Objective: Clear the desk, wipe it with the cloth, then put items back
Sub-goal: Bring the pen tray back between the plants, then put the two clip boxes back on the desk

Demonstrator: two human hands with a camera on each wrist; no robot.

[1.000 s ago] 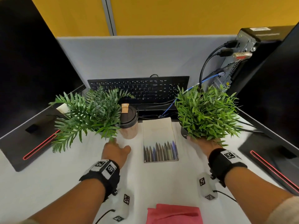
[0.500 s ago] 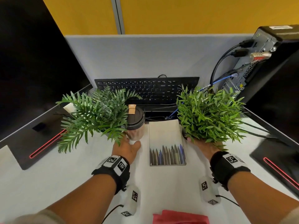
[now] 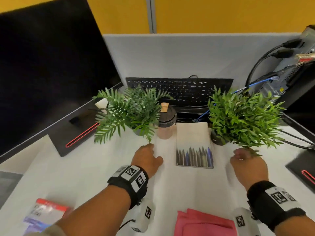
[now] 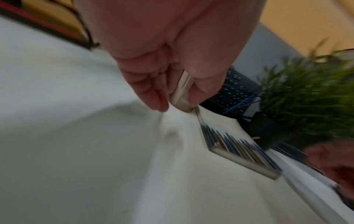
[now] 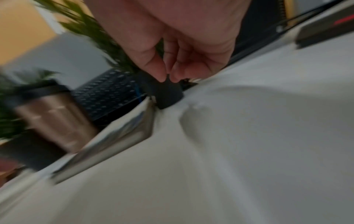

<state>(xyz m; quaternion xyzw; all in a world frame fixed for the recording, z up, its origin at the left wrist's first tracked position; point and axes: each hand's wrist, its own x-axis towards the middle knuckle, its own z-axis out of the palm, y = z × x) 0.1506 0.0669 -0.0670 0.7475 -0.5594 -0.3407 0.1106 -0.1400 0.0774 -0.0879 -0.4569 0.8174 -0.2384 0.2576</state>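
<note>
A: Fingers first. On the left hand (image 3: 148, 158) they hang loosely curled with nothing between them, just above the desk (image 3: 95, 174), a little short of the fern pot (image 3: 139, 131).

B: And the right hand (image 3: 248, 165)?

A: The same: fingers (image 5: 153, 66) drooped and relaxed, empty, just in front of the bushy plant (image 3: 242, 116), whose lowest leaves reach down to the knuckles. Both wrist views are blurred, but neither shows a grip.

B: Take me across the desk, left to right.

A: A paper packet (image 3: 45, 213) at the near left corner, a monitor base (image 3: 75, 133) behind it, then the fern, the coffee cup (image 3: 166, 123) just beside it, the pen tray (image 3: 194, 147), the bushy plant in its dark pot (image 3: 218, 139). A keyboard (image 3: 179, 90) leans against the partition behind them.

B: And the cloth?

A: The pink cloth (image 3: 202, 223) lies folded at the near edge, between the two forearms – nobody touches it.

B: How will it handle?

A: Soft and light, I judge – it will sag and unfold if pinched by one corner. Better to take it flat, with the palm on top and the fingers gathering the folds. The plants look light too. The pot wall gives a firm hold, but the fronds would only bend.
</note>
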